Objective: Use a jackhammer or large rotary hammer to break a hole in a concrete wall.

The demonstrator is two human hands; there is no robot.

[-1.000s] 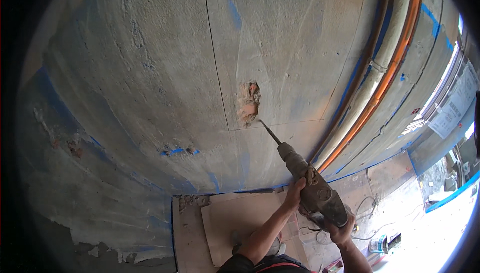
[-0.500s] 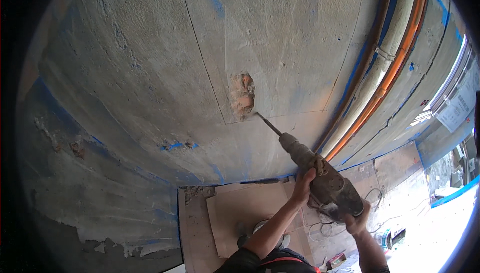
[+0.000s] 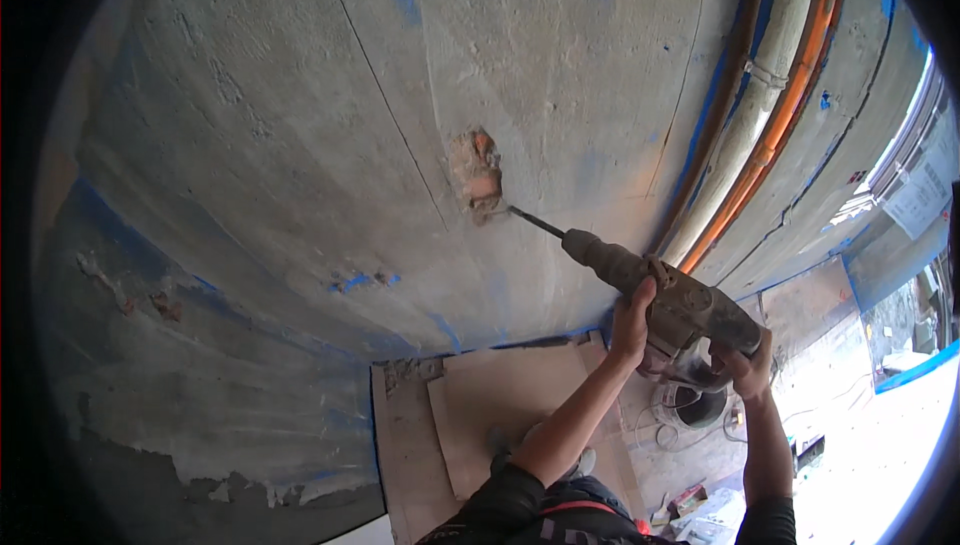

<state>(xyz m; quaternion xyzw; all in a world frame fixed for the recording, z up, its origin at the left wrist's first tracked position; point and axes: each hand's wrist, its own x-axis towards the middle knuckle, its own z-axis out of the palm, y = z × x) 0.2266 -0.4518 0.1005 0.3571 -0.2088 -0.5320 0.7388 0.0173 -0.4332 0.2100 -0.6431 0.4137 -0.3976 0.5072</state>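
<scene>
A dusty grey rotary hammer (image 3: pixel 690 300) is held in both hands, angled up and left toward the grey plaster wall (image 3: pixel 300 95). Its long thin bit (image 3: pixel 537 221) reaches the lower right edge of a chipped hole (image 3: pixel 480 175) that shows reddish brick. My left hand (image 3: pixel 632 325) is closed on the tool's side behind the front collar. My right hand (image 3: pixel 750 365) grips the handle at the rear end.
Pale and orange pipes (image 3: pixel 775 165) run down the wall at right. On the covered floor lie cardboard (image 3: pixel 500 395), a bucket (image 3: pixel 698 407), cables and small items. A window (image 3: pixel 910 135) with covering sheeting is at far right; another grey wall (image 3: pixel 200 375) stands at left.
The hammer and both hands have moved up and to the right in view, the tool now more tilted toward horizontal. The hole appears higher and further left, its lower part meeting the bit.
</scene>
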